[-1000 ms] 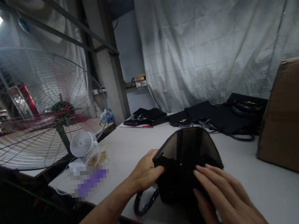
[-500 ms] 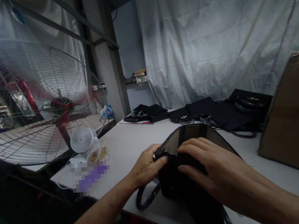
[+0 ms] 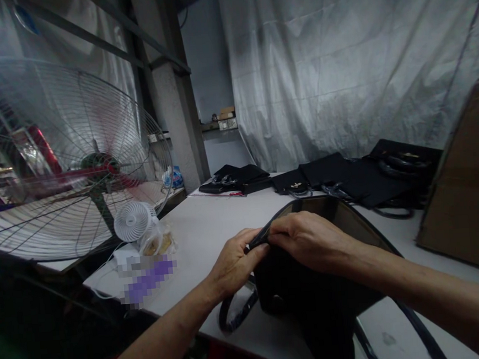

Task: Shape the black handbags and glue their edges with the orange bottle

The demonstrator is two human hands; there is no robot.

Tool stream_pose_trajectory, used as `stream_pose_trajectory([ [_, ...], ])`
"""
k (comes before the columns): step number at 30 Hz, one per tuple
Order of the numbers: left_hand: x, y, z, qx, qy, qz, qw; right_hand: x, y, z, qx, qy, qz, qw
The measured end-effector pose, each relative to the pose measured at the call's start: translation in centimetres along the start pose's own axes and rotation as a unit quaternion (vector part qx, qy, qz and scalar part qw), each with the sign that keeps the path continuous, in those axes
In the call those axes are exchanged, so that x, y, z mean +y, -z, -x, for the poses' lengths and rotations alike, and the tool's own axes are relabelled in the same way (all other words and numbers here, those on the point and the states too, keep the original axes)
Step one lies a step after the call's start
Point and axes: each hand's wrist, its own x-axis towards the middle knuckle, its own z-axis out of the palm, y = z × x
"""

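A black handbag (image 3: 311, 301) lies tilted on the white table in front of me, its mouth open and its brownish lining (image 3: 350, 220) showing. My left hand (image 3: 240, 259) pinches the bag's left rim between thumb and fingers. Right beside it, my right hand (image 3: 306, 238) is closed on the same rim, fingertips pressed together at the edge. One plastic-wrapped handle (image 3: 239, 315) loops out on the left below my left hand. Another strap (image 3: 419, 326) curves over the table at the lower right. The inside of the bag is mostly dark.
More black bags (image 3: 347, 176) lie along the back of the white table (image 3: 221, 219). A cardboard box (image 3: 464, 189) stands at the right. On the left are a small white fan (image 3: 135, 221), a plastic bag (image 3: 159, 241) and a large caged fan (image 3: 97, 168).
My right hand has moved left to the rim beside my left hand, and its spread fingers have closed there. The bag's right side has shifted, showing more of the strap. My left hand stays in place.
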Motion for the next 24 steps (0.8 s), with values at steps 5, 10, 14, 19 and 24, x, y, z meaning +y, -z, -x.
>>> stream_pose_trajectory([
  [5, -0.1, 0.1, -0.1, -0.009, -0.017, -0.017, 1.000, -0.3, -0.4, -0.4, 0.017, -0.018, 0.052, 0.998],
  [10, -0.3, 0.1, -0.2, -0.010, -0.014, -0.015, 1.000, -0.3, -1.2, -0.6, 0.048, -0.011, 0.106, 0.993],
  [14, -0.4, 0.0, -0.1, -0.004, 0.003, -0.016, 1.000, -0.4, -1.5, -0.6, 0.063, -0.011, 0.137, 0.989],
  [19, -0.3, 0.1, -0.1, -0.001, 0.003, -0.034, 0.999, -0.8, -1.5, -0.7, 0.073, -0.001, 0.164, 0.984],
  [24, 0.0, -0.2, -0.5, 0.022, -0.040, -0.088, 0.995, -1.1, -1.8, -0.5, 0.081, -0.006, 0.185, 0.979],
])
